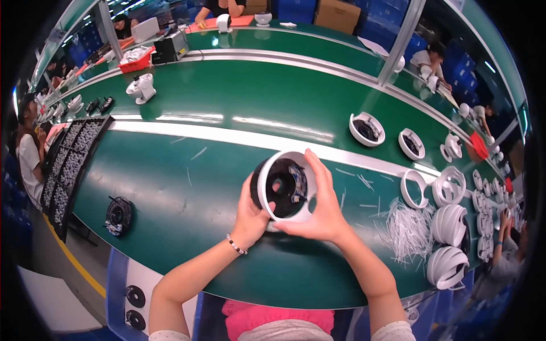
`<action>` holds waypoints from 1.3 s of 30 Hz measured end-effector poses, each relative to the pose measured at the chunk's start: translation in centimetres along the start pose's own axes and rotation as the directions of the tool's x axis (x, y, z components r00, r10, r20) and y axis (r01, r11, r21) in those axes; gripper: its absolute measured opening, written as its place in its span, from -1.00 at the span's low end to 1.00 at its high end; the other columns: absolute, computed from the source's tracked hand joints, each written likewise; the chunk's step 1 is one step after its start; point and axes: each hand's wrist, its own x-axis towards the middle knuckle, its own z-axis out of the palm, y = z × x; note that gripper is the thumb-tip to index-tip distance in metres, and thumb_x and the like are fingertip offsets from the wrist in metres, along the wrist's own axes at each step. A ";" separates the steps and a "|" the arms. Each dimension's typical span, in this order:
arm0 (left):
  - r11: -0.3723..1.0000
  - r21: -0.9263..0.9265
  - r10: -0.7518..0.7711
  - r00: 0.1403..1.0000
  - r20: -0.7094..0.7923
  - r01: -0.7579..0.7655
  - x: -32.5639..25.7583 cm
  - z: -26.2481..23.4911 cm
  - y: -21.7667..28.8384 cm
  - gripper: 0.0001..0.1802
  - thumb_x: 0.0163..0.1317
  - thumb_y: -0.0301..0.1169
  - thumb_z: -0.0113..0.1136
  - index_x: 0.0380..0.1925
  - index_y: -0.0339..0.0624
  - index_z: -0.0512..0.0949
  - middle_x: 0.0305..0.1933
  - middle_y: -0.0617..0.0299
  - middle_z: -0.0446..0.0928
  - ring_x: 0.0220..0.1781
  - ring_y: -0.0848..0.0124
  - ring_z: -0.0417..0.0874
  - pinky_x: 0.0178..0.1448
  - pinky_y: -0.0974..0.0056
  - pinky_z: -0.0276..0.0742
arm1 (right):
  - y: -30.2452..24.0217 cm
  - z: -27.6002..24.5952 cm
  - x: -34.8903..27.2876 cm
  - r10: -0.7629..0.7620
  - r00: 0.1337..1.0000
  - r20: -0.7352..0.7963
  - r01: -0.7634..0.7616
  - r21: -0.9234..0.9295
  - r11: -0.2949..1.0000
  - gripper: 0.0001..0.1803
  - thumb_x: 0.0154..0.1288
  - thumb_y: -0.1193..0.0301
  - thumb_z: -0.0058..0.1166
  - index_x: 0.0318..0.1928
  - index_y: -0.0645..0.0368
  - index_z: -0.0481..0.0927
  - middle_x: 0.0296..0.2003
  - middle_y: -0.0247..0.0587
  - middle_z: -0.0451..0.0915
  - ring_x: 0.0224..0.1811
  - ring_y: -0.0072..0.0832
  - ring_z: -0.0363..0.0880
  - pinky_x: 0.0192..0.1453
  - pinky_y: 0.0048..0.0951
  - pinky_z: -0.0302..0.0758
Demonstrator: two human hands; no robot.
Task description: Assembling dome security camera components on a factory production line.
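Above the green table, both my hands hold a white ring-shaped housing (pixel 263 190) with a black round inner part (pixel 277 177) and a small circuit board (pixel 298 183) inside it. My left hand (pixel 250 207) grips its left side, the thumb reaching into the opening. Around the right side curve the fingers of my right hand (pixel 323 207), with its thumb along the lower rim. To the left on the table lies another black round part with electronics (pixel 118 216).
Right of my hands, a heap of thin white strips (pixel 406 230) lies beside stacked white housings (pixel 448 267) and white rings (pixel 414 188). A black tray of small parts (pixel 73 165) stands at the left edge. Behind runs a green conveyor (pixel 256 91) carrying white housings (pixel 367 129).
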 end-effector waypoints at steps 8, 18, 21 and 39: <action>0.876 -0.379 -0.401 0.886 -0.232 0.297 2.5 -4.8 -0.7 -0.49 -0.05 -0.83 -0.22 -0.02 -0.27 0.21 -0.02 0.09 0.36 0.02 0.28 0.42 0.08 0.18 0.39 | -2.6 -1.7 -2.0 -0.041 0.707 0.706 0.179 -0.122 0.976 -0.02 -0.46 0.27 0.33 0.13 0.13 0.18 0.20 0.09 -0.04 0.29 0.02 -0.17 0.25 0.16 -0.17; 0.891 -0.348 -0.391 0.883 -0.259 0.293 3.4 -5.1 -0.7 -0.52 -0.03 -0.78 -0.20 -0.04 -0.22 0.25 -0.05 0.12 0.39 -0.03 0.31 0.44 0.02 0.21 0.39 | -4.4 1.9 -4.2 -0.088 0.650 0.755 0.277 -0.128 0.952 -0.60 -0.26 0.28 0.24 -0.38 0.31 0.52 0.17 0.08 0.07 0.28 0.00 -0.11 0.23 0.20 -0.17; 0.901 -0.326 -0.368 0.901 -0.231 0.285 3.6 -5.1 -0.8 -0.55 -0.02 -0.78 -0.19 -0.06 -0.24 0.26 -0.07 0.13 0.41 -0.05 0.35 0.45 0.02 0.25 0.39 | -4.5 3.3 -5.4 -0.175 0.696 0.696 0.393 -0.164 0.905 -0.77 -0.12 0.34 0.09 -0.53 0.29 0.52 0.03 0.06 0.28 0.22 -0.05 0.05 0.21 0.18 -0.09; 0.949 -0.217 -0.275 0.935 -0.222 0.228 2.7 -4.1 -0.8 -0.54 0.02 -0.78 -0.19 -0.02 -0.27 0.19 -0.02 0.10 0.35 -0.01 0.34 0.43 0.04 0.24 0.41 | -0.2 2.8 -2.0 0.274 0.869 0.413 -0.048 -0.480 0.876 0.13 -0.37 -0.09 0.27 0.18 0.27 0.07 0.21 0.21 -0.09 0.27 0.09 -0.14 0.20 0.15 -0.05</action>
